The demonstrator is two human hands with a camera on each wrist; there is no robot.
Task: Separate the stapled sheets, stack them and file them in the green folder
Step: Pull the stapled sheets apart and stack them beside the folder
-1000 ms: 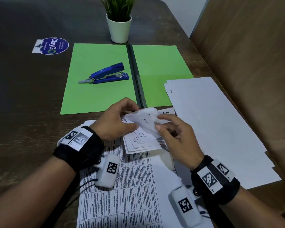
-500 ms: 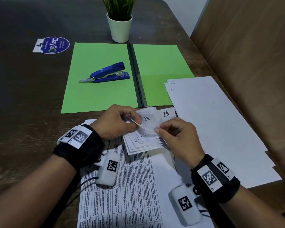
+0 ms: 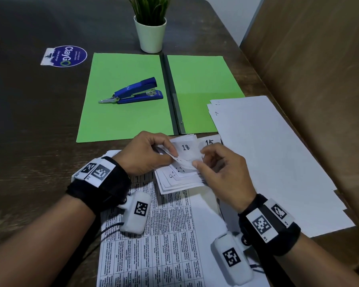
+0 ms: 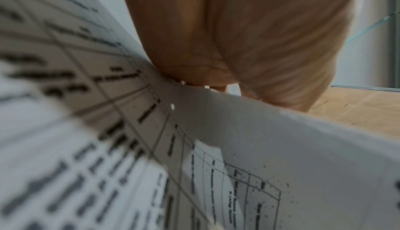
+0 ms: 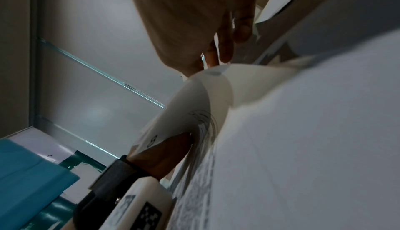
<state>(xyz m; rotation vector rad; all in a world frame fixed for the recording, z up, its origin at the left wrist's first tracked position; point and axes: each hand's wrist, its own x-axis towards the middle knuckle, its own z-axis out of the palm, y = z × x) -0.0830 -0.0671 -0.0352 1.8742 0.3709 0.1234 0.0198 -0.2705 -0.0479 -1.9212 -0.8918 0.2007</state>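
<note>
A dark brown wooden table (image 3: 33, 125) fills most of the view, its grain dull under dim, even light. At its far edge stands a small white pot (image 3: 150, 36) of green grass-like plant, and to the left of it lies a round blue sticker (image 3: 67, 56) — flat on the tabletop. Along the right side rises a brown upholstered surface (image 3: 311, 75), some kind of seat back or panel. Beyond the far corner a pale wall (image 3: 251, 15) shows — plain.

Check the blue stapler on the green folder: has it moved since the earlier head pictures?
No. The blue stapler lies on the left half of the green folder, just left of the spine, as before. Its slight shift in the picture matches the folder's own.
</note>
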